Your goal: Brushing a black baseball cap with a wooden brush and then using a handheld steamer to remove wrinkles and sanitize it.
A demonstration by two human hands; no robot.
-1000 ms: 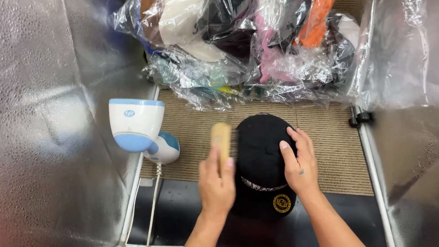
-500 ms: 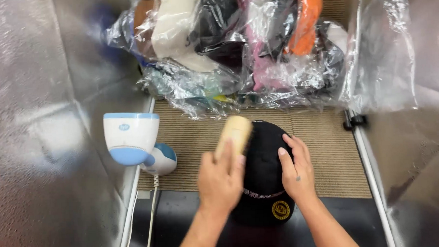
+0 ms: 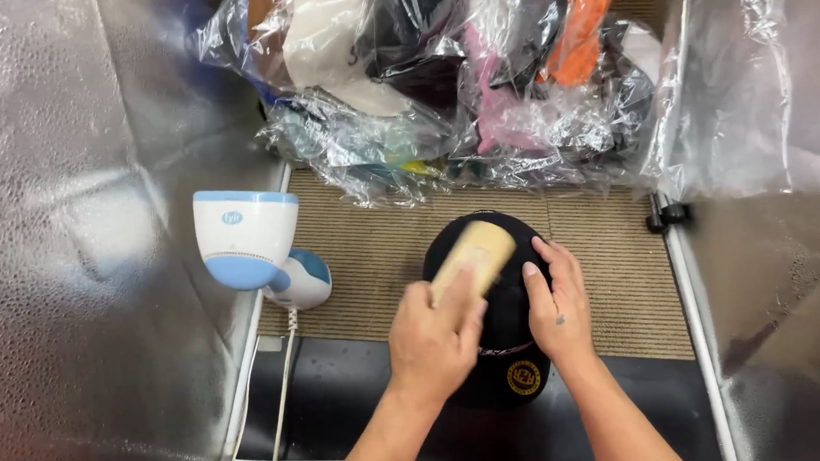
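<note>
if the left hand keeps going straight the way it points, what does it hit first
Probably the pile of plastic-wrapped caps at the back. The left hand holds a wooden brush angled up and slightly right over the black cap; depth is unclear.

Two hands, left hand [image 3: 436,338] and right hand [image 3: 555,300], are showing at lower centre, with one black cap [image 3: 507,346], one wooden brush [image 3: 474,255], and one white-and-blue steamer [image 3: 249,242] sitting at left.

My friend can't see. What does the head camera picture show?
A left hand presses a tan wooden brush onto a black cap while the right hand steadies it. A white-and-blue handheld steamer sits left; plastic-wrapped caps pile behind.
</note>
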